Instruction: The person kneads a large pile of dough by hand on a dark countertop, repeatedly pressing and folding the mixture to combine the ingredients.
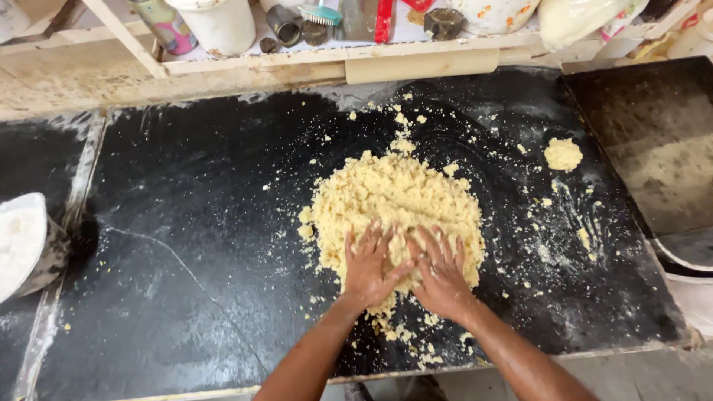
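2 hands down on the near edge of the heap, side by side, thumbs almost touching. Left hand (369, 269) flat, fingers spread, palm pressed into the crumbly yellow dough mound (397, 200). Right hand (440, 276) the same: splayed, not closed on anything, fingers pointing away from the body and slightly left. Neither hand grips; both lie open on top of the mix.

Key relation: the mound's bulk lies straight ahead of the fingertips, away from the person. The wrists sit at its near rim, so almost all the material is forward of the palms. The heap is roughly round, slightly longer along the near-far line, with a thin tail of crumbs running toward the far edge of the slab. Both hands are equally near; the mound centre sits about on the line between them.

Outward from there:
- Loose crumbs under and behind the wrists, scattered to the near edge of the black stone slab (186, 245).
- 1 small separate lump of dough (563, 154) far right, well apart from the mound, nearer the right hand.
- Smears and crumbs between that lump and the heap.
- Slab has a hairline crack on the left half, dusted with flour.
- White sack of flour (21, 241) at far left, well apart.
- Wooden shelf (312, 63) beyond the slab holds a white bucket (221, 26), tins, a brush.
- Dark metal tray (653, 141) just beside the slab on the right.
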